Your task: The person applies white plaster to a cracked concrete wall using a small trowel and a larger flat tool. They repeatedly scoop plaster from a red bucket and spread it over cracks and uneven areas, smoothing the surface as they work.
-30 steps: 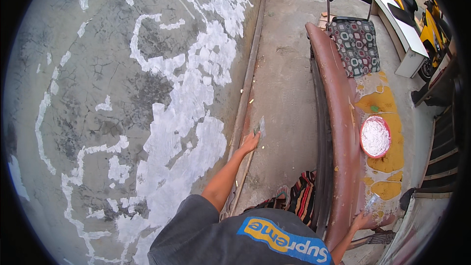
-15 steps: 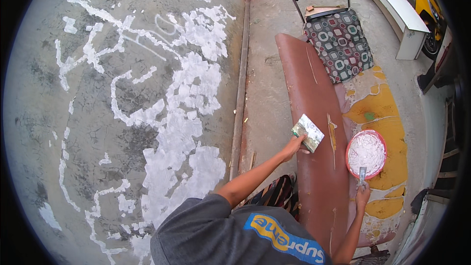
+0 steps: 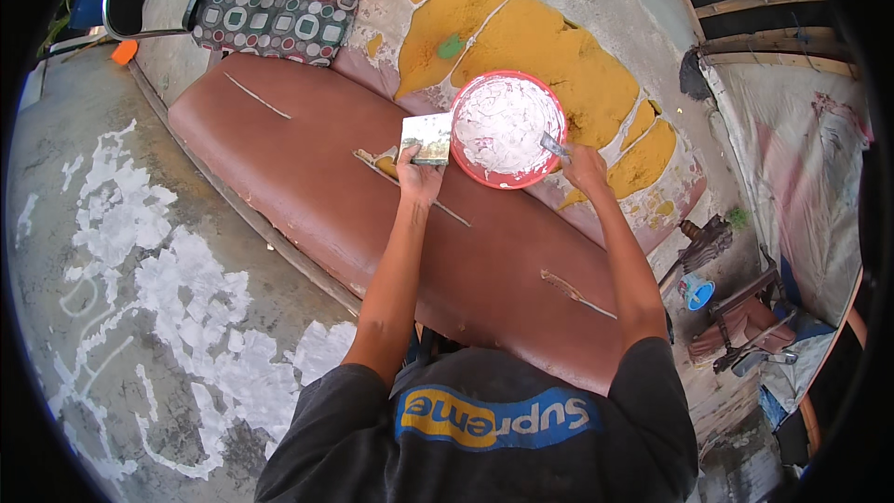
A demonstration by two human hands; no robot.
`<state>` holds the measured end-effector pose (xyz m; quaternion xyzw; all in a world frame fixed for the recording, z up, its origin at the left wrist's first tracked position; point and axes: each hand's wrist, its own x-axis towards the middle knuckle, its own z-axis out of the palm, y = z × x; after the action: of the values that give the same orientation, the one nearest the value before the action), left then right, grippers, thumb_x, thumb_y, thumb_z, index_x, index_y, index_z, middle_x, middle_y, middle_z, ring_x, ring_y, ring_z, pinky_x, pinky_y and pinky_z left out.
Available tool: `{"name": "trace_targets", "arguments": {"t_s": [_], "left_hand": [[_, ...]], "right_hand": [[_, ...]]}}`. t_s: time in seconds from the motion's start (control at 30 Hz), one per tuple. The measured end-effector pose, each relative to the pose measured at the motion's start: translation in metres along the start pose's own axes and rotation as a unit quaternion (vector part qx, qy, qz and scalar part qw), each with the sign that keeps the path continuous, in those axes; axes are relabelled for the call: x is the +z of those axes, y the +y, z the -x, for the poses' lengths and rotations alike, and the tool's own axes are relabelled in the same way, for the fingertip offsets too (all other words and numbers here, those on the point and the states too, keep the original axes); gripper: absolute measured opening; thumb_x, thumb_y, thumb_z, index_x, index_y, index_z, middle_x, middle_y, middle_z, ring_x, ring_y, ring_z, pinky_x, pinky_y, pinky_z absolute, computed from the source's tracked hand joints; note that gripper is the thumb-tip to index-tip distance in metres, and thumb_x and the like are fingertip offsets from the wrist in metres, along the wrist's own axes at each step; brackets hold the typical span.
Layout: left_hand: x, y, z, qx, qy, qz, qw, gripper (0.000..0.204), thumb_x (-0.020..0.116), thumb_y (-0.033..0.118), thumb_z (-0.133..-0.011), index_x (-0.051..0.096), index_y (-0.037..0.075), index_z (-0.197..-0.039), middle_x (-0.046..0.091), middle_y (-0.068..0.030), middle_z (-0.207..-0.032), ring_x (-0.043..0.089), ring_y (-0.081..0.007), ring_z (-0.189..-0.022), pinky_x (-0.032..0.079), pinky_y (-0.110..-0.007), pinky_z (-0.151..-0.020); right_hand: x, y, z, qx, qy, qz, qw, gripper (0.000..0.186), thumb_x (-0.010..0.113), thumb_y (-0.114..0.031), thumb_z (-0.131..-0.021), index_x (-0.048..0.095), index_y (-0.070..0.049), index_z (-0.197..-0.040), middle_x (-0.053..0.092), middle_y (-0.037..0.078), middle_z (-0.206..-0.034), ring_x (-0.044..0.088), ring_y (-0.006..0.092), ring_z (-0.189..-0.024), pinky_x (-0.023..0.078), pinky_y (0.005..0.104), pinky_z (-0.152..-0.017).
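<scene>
Left hand [image 3: 419, 181] gripped a wide scraper [image 3: 426, 136] by the red basin [image 3: 480, 172], probably for easy reach; right hand [image 3: 586, 170] clutched a putty knife [image 3: 554, 144].

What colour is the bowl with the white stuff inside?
The bowl is pinkish red, around the white paste. It shows best in the head view.

This is looking like a rough yard or porch: a torn sofa [image 3: 326, 177] is baring yellow foam [image 3: 507, 33], bamboo slats [image 3: 762, 0] are edging one side, a patched concrete wall [image 3: 196, 317] the other.
</scene>
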<state>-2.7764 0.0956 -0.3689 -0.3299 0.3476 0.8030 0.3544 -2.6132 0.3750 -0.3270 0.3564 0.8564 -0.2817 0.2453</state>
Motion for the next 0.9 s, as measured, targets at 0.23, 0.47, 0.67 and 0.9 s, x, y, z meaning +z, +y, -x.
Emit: {"name": "trace_targets", "arguments": {"t_s": [0.23,0.47,0.67,0.9], "left_hand": [[-0.018,-0.005,-0.058,-0.044,-0.013,0.025,0.999,0.048,0.053,0.022,-0.079,0.051,0.014,-0.126,0.058,-0.0045,-0.126,0.052,-0.0227,-0.119,0.031,-0.046,-0.107],[-0.01,0.0,-0.041,-0.115,-0.114,0.074,0.984,0.056,0.049,0.025,-0.082,0.045,0.013,-0.137,0.049,-0.009,-0.139,0.043,-0.0258,-0.129,0.023,-0.053,-0.112],[0.006,-0.013,-0.036,-0.104,-0.121,0.091,0.983,0.051,0.049,0.023,-0.084,0.048,0.011,-0.134,0.052,-0.0083,-0.136,0.045,-0.0227,-0.127,0.024,-0.047,-0.114],[0.004,-0.019,-0.033,-0.115,-0.115,0.091,0.983,0.042,0.049,0.021,-0.086,0.054,0.011,-0.127,0.059,-0.0034,-0.129,0.05,-0.0198,-0.122,0.029,-0.044,-0.11]], "right_hand": [[0.033,-0.036,-0.084,-0.024,0.044,0.179,0.982,0.016,0.059,-0.006,-0.078,0.072,-0.003,-0.087,0.069,0.019,-0.086,0.069,0.0309,-0.083,0.054,0.0393,-0.07],[0.043,-0.053,-0.124,-0.087,-0.01,0.27,0.959,0.016,0.061,-0.002,-0.072,0.071,-0.004,-0.084,0.069,0.018,-0.087,0.069,0.0297,-0.082,0.055,0.0393,-0.069],[0.049,-0.039,-0.122,-0.183,-0.068,0.274,0.942,0.014,0.063,0.0,-0.069,0.071,-0.003,-0.081,0.068,0.02,-0.082,0.069,0.0326,-0.079,0.055,0.0411,-0.07],[0.051,-0.06,-0.101,-0.21,-0.119,0.311,0.919,0.01,0.068,-0.004,-0.068,0.071,-0.005,-0.078,0.069,0.016,-0.081,0.069,0.0296,-0.079,0.054,0.0392,-0.069]]}}
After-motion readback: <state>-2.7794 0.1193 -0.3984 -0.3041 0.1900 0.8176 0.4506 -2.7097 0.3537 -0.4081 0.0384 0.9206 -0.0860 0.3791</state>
